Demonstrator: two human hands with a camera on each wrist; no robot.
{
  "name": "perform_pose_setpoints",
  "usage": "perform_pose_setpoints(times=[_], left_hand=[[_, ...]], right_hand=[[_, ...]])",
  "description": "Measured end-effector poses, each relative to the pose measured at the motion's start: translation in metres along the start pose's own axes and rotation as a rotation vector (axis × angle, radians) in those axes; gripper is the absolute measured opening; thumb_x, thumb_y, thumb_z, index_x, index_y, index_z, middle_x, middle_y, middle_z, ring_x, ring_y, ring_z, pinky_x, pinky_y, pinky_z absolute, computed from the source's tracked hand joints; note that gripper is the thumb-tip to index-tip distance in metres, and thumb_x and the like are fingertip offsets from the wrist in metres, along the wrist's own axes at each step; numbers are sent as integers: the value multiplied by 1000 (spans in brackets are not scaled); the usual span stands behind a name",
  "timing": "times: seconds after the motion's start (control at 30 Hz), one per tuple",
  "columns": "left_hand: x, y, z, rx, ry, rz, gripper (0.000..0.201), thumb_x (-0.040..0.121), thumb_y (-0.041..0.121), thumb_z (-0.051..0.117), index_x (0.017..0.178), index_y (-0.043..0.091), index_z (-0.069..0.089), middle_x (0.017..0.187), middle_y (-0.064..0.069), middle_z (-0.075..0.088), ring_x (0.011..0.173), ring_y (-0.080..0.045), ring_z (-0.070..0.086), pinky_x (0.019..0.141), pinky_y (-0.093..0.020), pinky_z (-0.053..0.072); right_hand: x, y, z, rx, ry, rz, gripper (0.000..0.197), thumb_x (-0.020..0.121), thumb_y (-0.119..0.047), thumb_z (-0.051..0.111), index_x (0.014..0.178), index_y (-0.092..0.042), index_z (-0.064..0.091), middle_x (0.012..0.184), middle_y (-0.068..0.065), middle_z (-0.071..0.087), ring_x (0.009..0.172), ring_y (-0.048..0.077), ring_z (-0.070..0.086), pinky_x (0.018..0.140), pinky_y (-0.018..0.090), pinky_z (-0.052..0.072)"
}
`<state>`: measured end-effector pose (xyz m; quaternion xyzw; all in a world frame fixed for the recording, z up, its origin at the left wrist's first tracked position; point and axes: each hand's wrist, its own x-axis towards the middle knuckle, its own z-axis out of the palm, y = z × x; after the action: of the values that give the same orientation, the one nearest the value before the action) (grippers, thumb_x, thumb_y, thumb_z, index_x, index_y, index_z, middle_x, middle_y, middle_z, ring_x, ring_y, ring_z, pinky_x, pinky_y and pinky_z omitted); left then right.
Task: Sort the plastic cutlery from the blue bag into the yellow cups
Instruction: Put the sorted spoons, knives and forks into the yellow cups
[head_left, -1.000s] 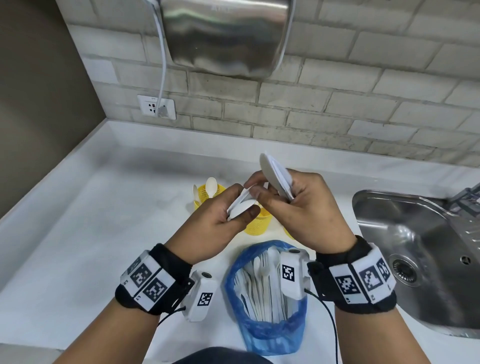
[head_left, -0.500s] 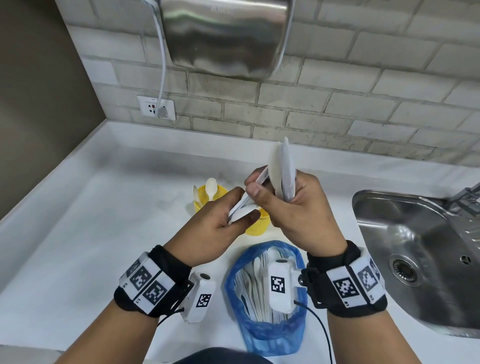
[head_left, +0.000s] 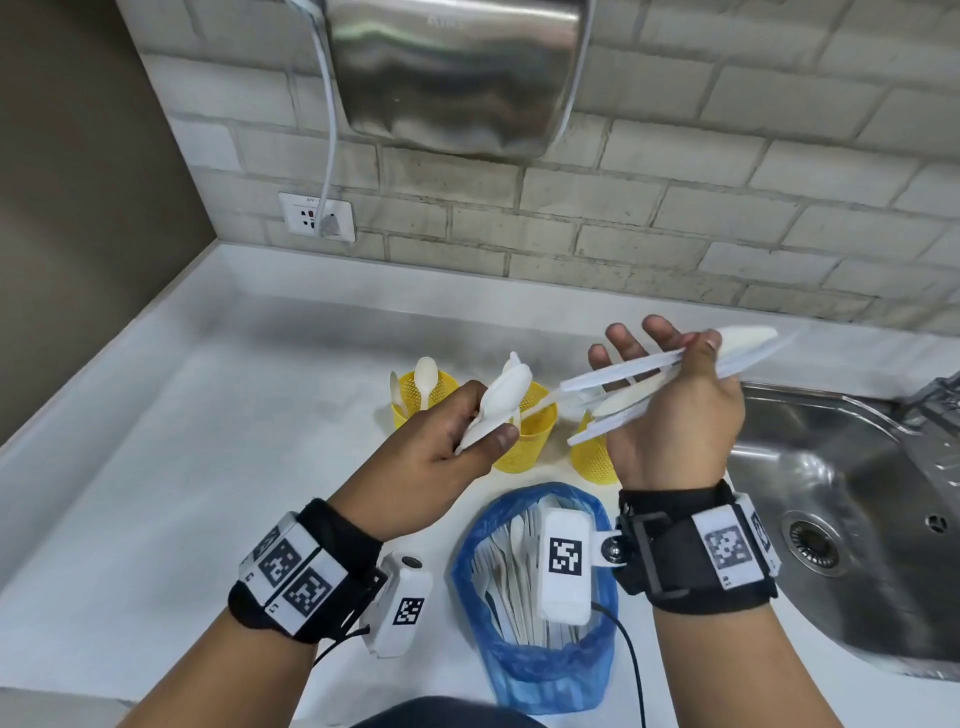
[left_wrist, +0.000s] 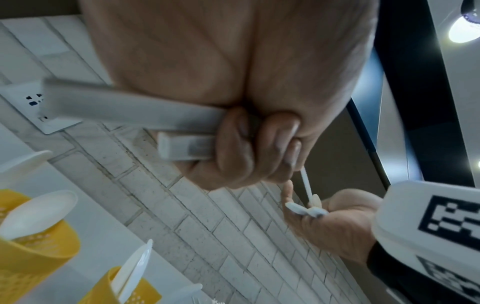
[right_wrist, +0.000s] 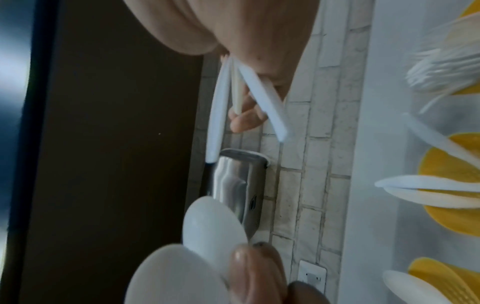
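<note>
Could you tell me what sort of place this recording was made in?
Probably a pantry or washroom counter in a shared building. A stainless steel sink is set into a white countertop, and a metal hand dryer hangs on the brick-tiled wall above, plugged into a wall socket.

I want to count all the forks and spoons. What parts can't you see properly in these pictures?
- Blue bag, head view: the right wrist camera covers part of the cutlery inside.
- Right yellow cup, head view: the right hand hides most of it.
- Cutlery in cups at the frame edge, right wrist view: blurred and cut off.
</note>
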<state>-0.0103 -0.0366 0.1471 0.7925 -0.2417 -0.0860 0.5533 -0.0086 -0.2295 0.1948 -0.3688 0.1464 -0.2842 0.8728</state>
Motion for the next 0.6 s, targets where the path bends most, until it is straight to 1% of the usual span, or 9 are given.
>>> perform_pose_setpoints(times=[0.07,0.13,0.2,0.27,0.33,0.4,0.47,0.53,0.6], left_hand=[[1,-1,1,-10,-8,0,49,100,54,51,125,12,54,99,-13,62,84,-31,55,76,-55,51],[2,-2,1,-54,-5,1,40,103,46,53,127,14,54,83,4,58,71,-14,52,63,-33,47],[3,-2,4,-91,4,-9,34,102,38,52,127,14,55,73,18,52,64,-2,47,59,-15,39],[4,-2,6,-116,-1,-25,29,104,30,51,128,13,55,66,22,51,58,1,47,56,-9,38],[5,-1,7,-156,-14,-34,28,105,26,50,130,15,54,64,23,51,55,2,47,54,-8,37],[5,1,6,-203,-20,-24,32,104,30,50,135,21,53,67,19,49,55,-2,43,53,-10,35],[3,2,5,-261,-35,-23,37,103,35,51,139,29,51,69,14,44,56,-11,36,49,-20,32],[2,2,3,-303,-47,-43,31,103,38,50,129,21,54,66,1,38,55,-17,30,46,-27,27],[2,2,3,-284,-16,-36,25,104,41,46,108,17,53,65,-9,38,50,-20,32,45,-31,27]], right_hand=[[3,1,-3,-18,54,-75,24,112,-28,36,102,-9,46,85,10,65,56,29,61,56,40,55],[4,1,-5,-97,33,-184,16,112,-29,39,105,-14,39,67,5,49,44,20,39,45,27,41],[1,2,-7,-222,-112,-249,17,110,-28,45,97,-18,42,58,-2,35,42,14,29,44,20,28],[-3,4,-7,-405,-323,-238,17,107,-28,54,91,-22,53,54,-9,36,40,10,31,45,18,29],[-8,5,-8,-585,-521,-176,14,102,-28,62,92,-19,64,54,-11,39,41,8,34,44,19,31],[-10,8,-9,-713,-653,-134,16,100,-23,65,95,-8,67,54,-13,45,43,4,38,44,19,34],[-11,11,-10,-787,-737,-114,19,99,-17,66,96,2,67,55,-14,52,44,2,45,48,13,37],[-11,14,-11,-821,-757,-110,23,100,-15,65,91,7,64,54,-14,52,45,3,47,51,11,37],[-10,16,-10,-819,-712,-95,26,101,-15,64,85,5,62,50,-16,50,44,3,46,51,14,36]])
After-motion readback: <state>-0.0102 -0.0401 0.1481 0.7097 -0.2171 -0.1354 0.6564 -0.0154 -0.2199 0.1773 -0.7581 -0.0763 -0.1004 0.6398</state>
